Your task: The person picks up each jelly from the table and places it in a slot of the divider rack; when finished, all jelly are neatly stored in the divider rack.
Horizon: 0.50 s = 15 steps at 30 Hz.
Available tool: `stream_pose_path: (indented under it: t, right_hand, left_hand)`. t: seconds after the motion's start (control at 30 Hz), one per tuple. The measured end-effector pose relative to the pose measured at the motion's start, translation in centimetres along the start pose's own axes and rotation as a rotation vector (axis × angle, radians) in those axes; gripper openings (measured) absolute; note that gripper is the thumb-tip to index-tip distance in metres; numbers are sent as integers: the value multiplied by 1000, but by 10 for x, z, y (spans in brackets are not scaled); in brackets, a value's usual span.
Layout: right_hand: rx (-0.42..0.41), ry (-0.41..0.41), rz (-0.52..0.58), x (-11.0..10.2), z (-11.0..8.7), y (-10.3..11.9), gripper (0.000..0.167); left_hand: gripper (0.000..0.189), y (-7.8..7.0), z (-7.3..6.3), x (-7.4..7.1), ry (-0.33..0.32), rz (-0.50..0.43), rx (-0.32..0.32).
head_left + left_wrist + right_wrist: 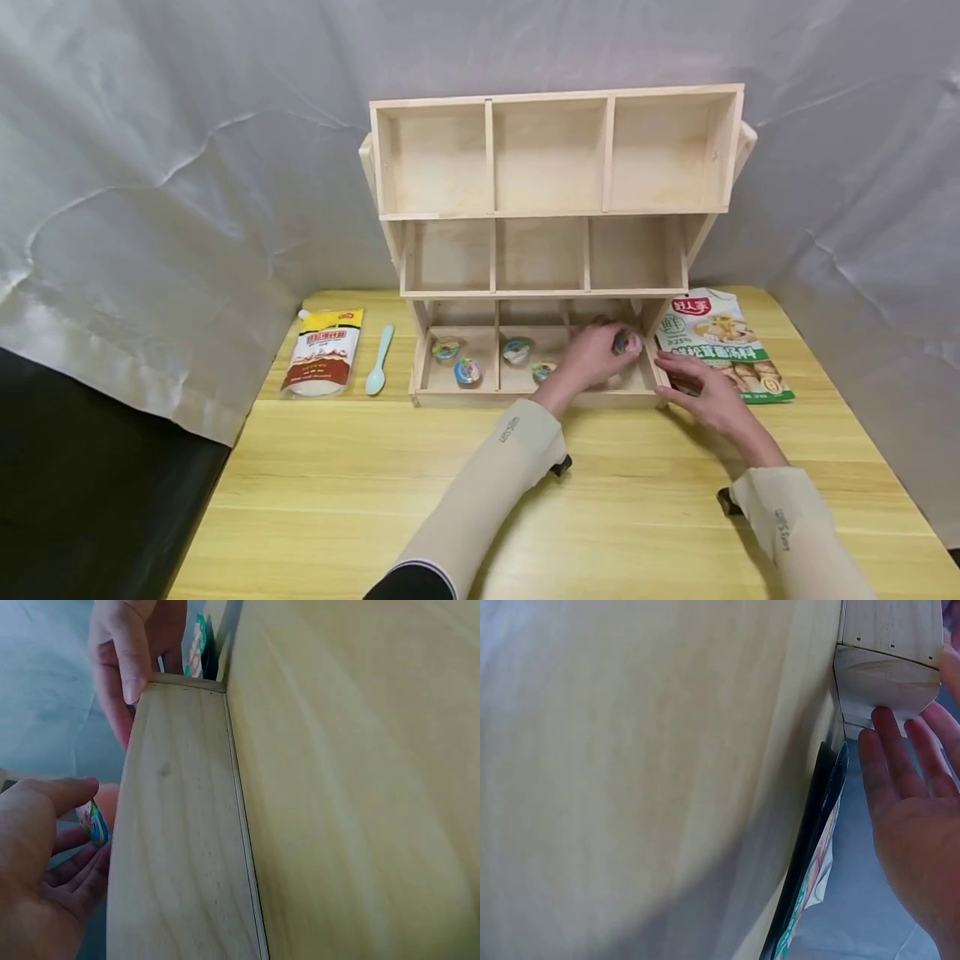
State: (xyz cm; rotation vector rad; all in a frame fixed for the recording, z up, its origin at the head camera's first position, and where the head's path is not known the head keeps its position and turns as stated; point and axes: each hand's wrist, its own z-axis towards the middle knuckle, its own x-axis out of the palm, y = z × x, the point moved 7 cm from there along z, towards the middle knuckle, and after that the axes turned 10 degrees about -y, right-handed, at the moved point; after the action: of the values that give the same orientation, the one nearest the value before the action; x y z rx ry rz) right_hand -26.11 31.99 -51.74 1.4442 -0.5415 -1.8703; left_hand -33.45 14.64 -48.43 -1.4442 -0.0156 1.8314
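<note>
My left hand pinches a small jelly cup with a printed lid over the bottom right compartment of a wooden three-tier shelf. In the left wrist view, thumb and fingers grip the cup just behind the front board. My right hand touches the shelf's lower right corner, with nearly straight fingers against the outer side. Two jelly cups lie in the bottom left compartment, and two more in the bottom middle one.
Right of the shelf lies a green and white food pouch, close behind my right hand. A yellow and brown pouch and a pale blue spoon lie to the left. Grey sheeting hangs behind the wooden table.
</note>
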Motion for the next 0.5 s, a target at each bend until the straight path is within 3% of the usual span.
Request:
stream_pose_path:
  t: [0.23,0.5]
  right_hand:
    - [-3,5,12,2,0,-1,51]
    - [26,15,0,-1,-1,-1,52]
  left_hand:
    - [41,6,9,13,39,99,-12]
    - [46,9,7,21,76,160,25]
